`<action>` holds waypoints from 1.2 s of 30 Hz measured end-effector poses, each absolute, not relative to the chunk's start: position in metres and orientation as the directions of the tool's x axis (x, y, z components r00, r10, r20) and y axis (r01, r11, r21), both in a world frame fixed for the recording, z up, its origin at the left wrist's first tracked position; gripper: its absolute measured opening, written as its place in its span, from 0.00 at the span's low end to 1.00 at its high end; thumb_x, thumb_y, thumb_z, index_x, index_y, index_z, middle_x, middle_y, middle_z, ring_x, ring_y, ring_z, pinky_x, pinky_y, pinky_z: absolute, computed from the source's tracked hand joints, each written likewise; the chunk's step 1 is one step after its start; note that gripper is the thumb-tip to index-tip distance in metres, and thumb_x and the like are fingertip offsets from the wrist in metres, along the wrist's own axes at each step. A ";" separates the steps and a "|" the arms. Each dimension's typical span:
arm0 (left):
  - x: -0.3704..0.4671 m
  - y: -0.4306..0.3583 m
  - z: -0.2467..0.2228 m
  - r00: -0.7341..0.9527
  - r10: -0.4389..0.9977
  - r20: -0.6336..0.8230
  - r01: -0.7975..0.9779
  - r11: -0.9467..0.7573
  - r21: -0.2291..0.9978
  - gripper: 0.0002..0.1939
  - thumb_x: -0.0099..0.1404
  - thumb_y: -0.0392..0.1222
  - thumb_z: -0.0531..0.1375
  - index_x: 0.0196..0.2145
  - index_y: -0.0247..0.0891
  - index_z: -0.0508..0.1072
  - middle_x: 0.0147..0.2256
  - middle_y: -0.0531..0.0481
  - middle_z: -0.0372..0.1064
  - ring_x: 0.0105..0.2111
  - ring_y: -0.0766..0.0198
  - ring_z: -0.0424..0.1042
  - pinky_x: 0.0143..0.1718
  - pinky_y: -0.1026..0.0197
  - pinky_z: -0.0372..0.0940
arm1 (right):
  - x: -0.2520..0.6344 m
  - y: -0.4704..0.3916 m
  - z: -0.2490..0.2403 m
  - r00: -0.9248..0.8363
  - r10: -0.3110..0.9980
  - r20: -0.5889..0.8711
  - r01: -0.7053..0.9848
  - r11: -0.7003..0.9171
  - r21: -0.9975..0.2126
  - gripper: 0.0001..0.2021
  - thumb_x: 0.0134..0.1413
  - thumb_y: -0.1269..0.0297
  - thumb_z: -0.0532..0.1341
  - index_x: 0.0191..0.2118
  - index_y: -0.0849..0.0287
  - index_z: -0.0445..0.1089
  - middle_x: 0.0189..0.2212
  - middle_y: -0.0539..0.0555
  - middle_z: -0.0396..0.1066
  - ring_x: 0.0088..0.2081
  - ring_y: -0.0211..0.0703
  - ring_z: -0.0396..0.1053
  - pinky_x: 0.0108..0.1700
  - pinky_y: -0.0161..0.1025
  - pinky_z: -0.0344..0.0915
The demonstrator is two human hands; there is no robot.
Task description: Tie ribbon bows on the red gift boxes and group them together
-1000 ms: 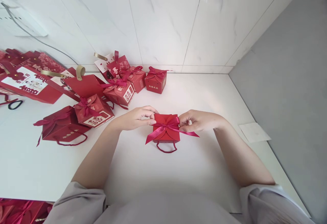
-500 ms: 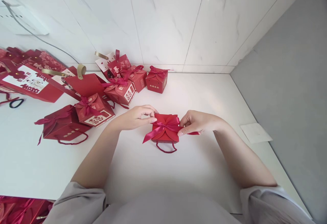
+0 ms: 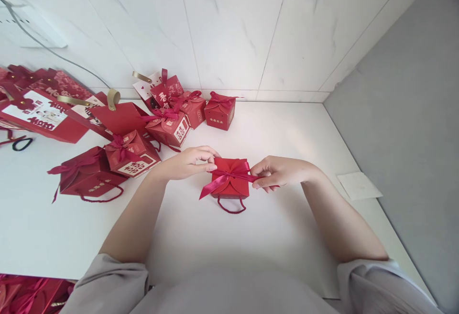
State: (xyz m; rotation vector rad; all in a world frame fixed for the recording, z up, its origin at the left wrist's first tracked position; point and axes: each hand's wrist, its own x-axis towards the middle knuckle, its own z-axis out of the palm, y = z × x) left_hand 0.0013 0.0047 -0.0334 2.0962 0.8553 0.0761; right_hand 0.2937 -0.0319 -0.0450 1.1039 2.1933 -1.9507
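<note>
A small red gift box sits on the white table in front of me, its top flaps folded together under a pink-red satin ribbon bow. A twisted cord handle loops out from its near side. My left hand is at the box's upper left corner, thumb and fingers closed on the ribbon loop or box edge; which one I cannot make out. On the right, my right hand pinches the ribbon's right end between thumb and fingers. One ribbon tail hangs free over the box's left side.
Several red gift boxes with bows stand to the left and back on the white table. Red gift bags and a cable are at far left. A white paper square lies at the right edge.
My right hand has shifted slightly right, drawing its ribbon end straighter. The box and my left hand have moved a little to the left.
</note>
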 end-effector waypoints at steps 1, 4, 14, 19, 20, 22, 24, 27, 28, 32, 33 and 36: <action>0.001 0.005 -0.033 0.763 0.600 -0.242 0.549 -0.403 0.732 0.17 0.68 0.52 0.54 0.29 0.37 0.70 0.51 0.48 0.66 0.45 0.61 0.69 0.45 0.62 0.60 | 0.295 -0.032 -0.045 -0.751 0.489 -0.444 0.501 -0.017 -0.865 0.13 0.56 0.54 0.61 0.29 0.59 0.68 0.22 0.48 0.67 0.24 0.35 0.62 0.27 0.34 0.57; 0.002 0.004 -0.032 0.766 0.597 -0.239 0.543 -0.401 0.738 0.17 0.68 0.52 0.54 0.29 0.37 0.70 0.51 0.48 0.66 0.47 0.60 0.68 0.45 0.62 0.60 | 0.301 -0.030 -0.045 -0.739 0.483 -0.470 0.541 0.009 -0.841 0.12 0.56 0.55 0.61 0.28 0.59 0.68 0.24 0.50 0.71 0.26 0.38 0.66 0.29 0.36 0.60; 0.009 -0.005 -0.026 0.700 0.674 -0.237 0.570 -0.326 0.754 0.20 0.70 0.54 0.50 0.30 0.37 0.70 0.49 0.48 0.68 0.43 0.60 0.69 0.46 0.59 0.62 | 0.323 -0.027 -0.034 -0.580 0.704 -0.410 0.654 0.102 -0.750 0.21 0.52 0.45 0.62 0.46 0.52 0.73 0.39 0.53 0.75 0.41 0.49 0.71 0.40 0.41 0.66; 0.023 -0.014 -0.033 0.640 0.760 -0.113 0.498 -0.299 0.814 0.16 0.68 0.53 0.53 0.36 0.39 0.72 0.52 0.46 0.67 0.53 0.56 0.67 0.54 0.54 0.62 | 0.299 -0.030 -0.040 -0.513 0.850 -0.122 0.452 0.147 -0.880 0.17 0.60 0.46 0.56 0.44 0.51 0.72 0.51 0.54 0.69 0.51 0.48 0.67 0.53 0.46 0.62; 0.026 -0.015 -0.035 0.625 0.776 -0.079 0.486 -0.308 0.818 0.14 0.67 0.53 0.55 0.37 0.40 0.72 0.53 0.46 0.67 0.54 0.56 0.66 0.55 0.53 0.61 | 0.294 -0.031 -0.042 -0.522 0.847 -0.103 0.418 0.149 -0.896 0.16 0.60 0.47 0.56 0.42 0.52 0.71 0.54 0.54 0.68 0.54 0.49 0.65 0.55 0.46 0.60; 0.032 -0.019 -0.041 0.611 0.791 -0.032 0.475 -0.334 0.814 0.12 0.65 0.52 0.59 0.37 0.40 0.72 0.53 0.47 0.66 0.55 0.56 0.66 0.57 0.52 0.60 | 0.286 -0.032 -0.046 -0.545 0.834 -0.089 0.367 0.142 -0.919 0.15 0.61 0.47 0.57 0.38 0.53 0.71 0.56 0.54 0.65 0.59 0.50 0.61 0.58 0.48 0.58; 0.036 -0.021 -0.047 0.625 0.781 -0.012 0.470 -0.363 0.804 0.11 0.63 0.50 0.61 0.35 0.40 0.73 0.52 0.47 0.66 0.54 0.56 0.67 0.58 0.52 0.59 | 0.282 -0.033 -0.049 -0.560 0.824 -0.084 0.337 0.134 -0.932 0.15 0.61 0.48 0.57 0.35 0.54 0.70 0.58 0.54 0.64 0.61 0.51 0.59 0.59 0.50 0.57; 0.038 -0.022 -0.052 0.635 0.773 -0.017 0.479 -0.376 0.793 0.10 0.62 0.49 0.62 0.33 0.40 0.74 0.52 0.46 0.66 0.53 0.56 0.68 0.57 0.52 0.60 | 0.279 -0.034 -0.052 -0.594 0.800 -0.081 0.311 0.135 -0.941 0.15 0.60 0.48 0.59 0.34 0.54 0.72 0.59 0.54 0.63 0.61 0.51 0.60 0.61 0.52 0.55; 0.038 -0.022 -0.052 0.636 0.771 -0.025 0.487 -0.377 0.788 0.10 0.62 0.49 0.62 0.32 0.40 0.74 0.52 0.47 0.66 0.53 0.56 0.68 0.56 0.53 0.61 | 0.279 -0.033 -0.053 -0.610 0.788 -0.083 0.305 0.137 -0.943 0.14 0.59 0.49 0.60 0.34 0.54 0.73 0.59 0.54 0.63 0.61 0.52 0.59 0.62 0.52 0.54; 0.037 -0.022 -0.052 0.660 0.749 -0.062 0.515 -0.390 0.763 0.07 0.61 0.47 0.63 0.33 0.41 0.76 0.53 0.48 0.65 0.54 0.56 0.67 0.55 0.54 0.63 | 0.280 -0.032 -0.057 -0.637 0.766 -0.088 0.290 0.132 -0.948 0.12 0.57 0.51 0.63 0.33 0.53 0.75 0.61 0.53 0.62 0.62 0.52 0.58 0.63 0.52 0.53; 0.037 -0.022 -0.052 0.664 0.744 -0.067 0.517 -0.393 0.760 0.07 0.61 0.46 0.63 0.32 0.42 0.76 0.53 0.48 0.65 0.54 0.56 0.67 0.55 0.54 0.63 | 0.281 -0.032 -0.057 -0.637 0.766 -0.088 0.288 0.130 -0.949 0.12 0.57 0.51 0.63 0.33 0.53 0.75 0.61 0.52 0.62 0.62 0.52 0.58 0.62 0.52 0.53; 0.037 -0.023 -0.052 0.672 0.736 -0.083 0.522 -0.391 0.758 0.06 0.61 0.45 0.62 0.32 0.41 0.75 0.52 0.48 0.66 0.54 0.56 0.66 0.54 0.55 0.64 | 0.282 -0.030 -0.060 -0.639 0.764 -0.086 0.295 0.141 -0.945 0.13 0.58 0.51 0.61 0.31 0.54 0.75 0.60 0.53 0.63 0.61 0.52 0.60 0.61 0.53 0.55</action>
